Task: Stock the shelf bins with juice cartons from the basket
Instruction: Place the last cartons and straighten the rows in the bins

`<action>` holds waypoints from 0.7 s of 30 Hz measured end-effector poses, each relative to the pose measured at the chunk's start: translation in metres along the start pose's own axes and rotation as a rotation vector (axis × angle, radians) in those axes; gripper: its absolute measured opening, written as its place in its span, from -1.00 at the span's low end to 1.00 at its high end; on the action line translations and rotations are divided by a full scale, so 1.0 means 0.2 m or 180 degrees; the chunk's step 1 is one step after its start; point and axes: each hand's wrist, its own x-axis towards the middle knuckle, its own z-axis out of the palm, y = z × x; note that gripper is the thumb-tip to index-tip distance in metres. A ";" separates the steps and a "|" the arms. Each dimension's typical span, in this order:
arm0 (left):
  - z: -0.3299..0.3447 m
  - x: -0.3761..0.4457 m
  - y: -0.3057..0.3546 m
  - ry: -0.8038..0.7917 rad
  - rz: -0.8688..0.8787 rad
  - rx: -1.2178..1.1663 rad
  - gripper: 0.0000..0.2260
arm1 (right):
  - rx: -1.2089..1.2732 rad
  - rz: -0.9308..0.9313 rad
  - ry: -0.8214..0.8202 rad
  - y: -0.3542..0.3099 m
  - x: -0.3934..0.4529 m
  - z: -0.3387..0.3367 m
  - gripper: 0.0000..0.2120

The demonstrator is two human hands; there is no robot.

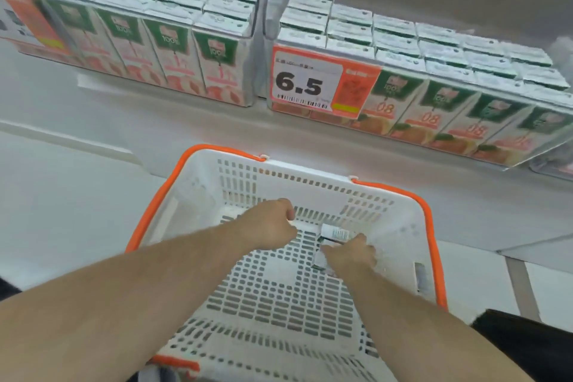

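Note:
A white basket with an orange rim (434,245) sits on the floor below the shelf, and both my arms reach into it. My right hand (352,253) grips a small juice carton (336,232) lying on its side on the basket floor near the far right. My left hand (273,222) is at the far middle of the basket with its fingers curled downward; what lies under them is hidden. Above, a clear left bin (252,71) and a clear right bin (508,164) are each packed with upright green-topped juice cartons (446,102).
A price tag reading 6.5 (305,80) hangs on the right bin's front left. The white shelf ledge (186,121) runs in front of the bins. Pale floor tiles (483,282) lie right of the basket. A dark shape (527,344) sits at the lower right.

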 end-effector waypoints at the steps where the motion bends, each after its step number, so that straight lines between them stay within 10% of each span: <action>1: 0.02 0.01 -0.02 -0.0055 -0.0038 -0.0019 -0.75 | 0.0012 0.0056 0.0004 -0.01 0.01 0.04 -0.04; 14: -0.01 -0.01 -0.06 -0.0185 -0.0205 -0.0008 -0.72 | 0.1102 0.0425 0.0034 0.04 -0.01 0.10 -0.09; 21: -0.27 -0.22 0.06 -0.0297 0.0271 0.0492 -0.49 | 0.2493 0.0390 -0.1911 -0.10 -0.33 -0.31 -0.51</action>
